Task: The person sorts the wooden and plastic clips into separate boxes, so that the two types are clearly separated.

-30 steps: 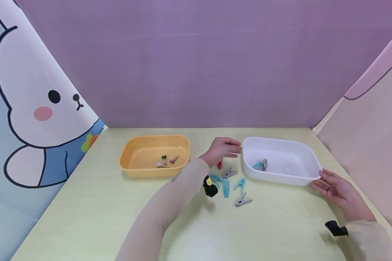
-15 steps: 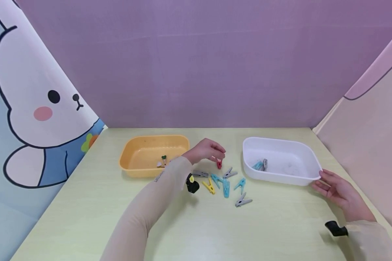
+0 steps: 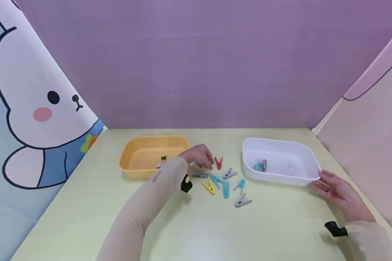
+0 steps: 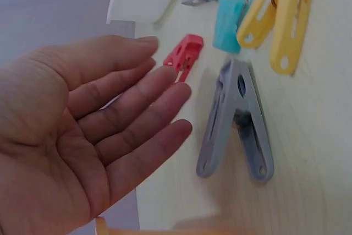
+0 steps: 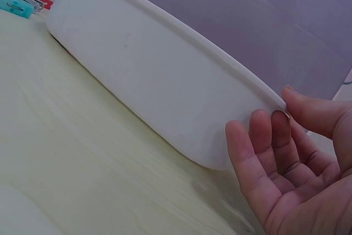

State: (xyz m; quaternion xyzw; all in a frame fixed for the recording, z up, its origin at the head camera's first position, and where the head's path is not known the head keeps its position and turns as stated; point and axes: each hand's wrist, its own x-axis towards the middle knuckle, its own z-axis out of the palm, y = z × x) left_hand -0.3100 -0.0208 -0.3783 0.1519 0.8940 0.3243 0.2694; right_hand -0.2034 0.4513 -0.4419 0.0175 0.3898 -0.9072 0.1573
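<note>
My left hand (image 3: 199,156) hovers near the right end of the orange basin, fingers loosely extended and holding nothing. Just beyond its fingertips in the left wrist view lies a red clothespin (image 4: 187,53), with a grey clothespin (image 4: 250,100) beside it. A yellow clothespin (image 3: 209,187), several light blue clothespins (image 3: 226,189) and more grey ones are scattered on the table. At the right, my right hand (image 3: 341,194) pinches the near right corner of the white basin (image 5: 148,64), thumb on the rim and fingers against the outer wall. A blue and a grey clothespin (image 3: 264,165) lie inside that basin.
The orange basin (image 3: 135,174) stands at the left with small items in it, one topped by a green heart (image 3: 163,158); my sleeve hides part of it. Behind the table (image 3: 235,232) rises a purple backdrop (image 3: 196,72), with printed cloths at both sides.
My left hand has moved left, from beside the white basin to the orange basin's right end, uncovering the red, yellow and grey clothespins. The right hand has kept its grip on the rim.
</note>
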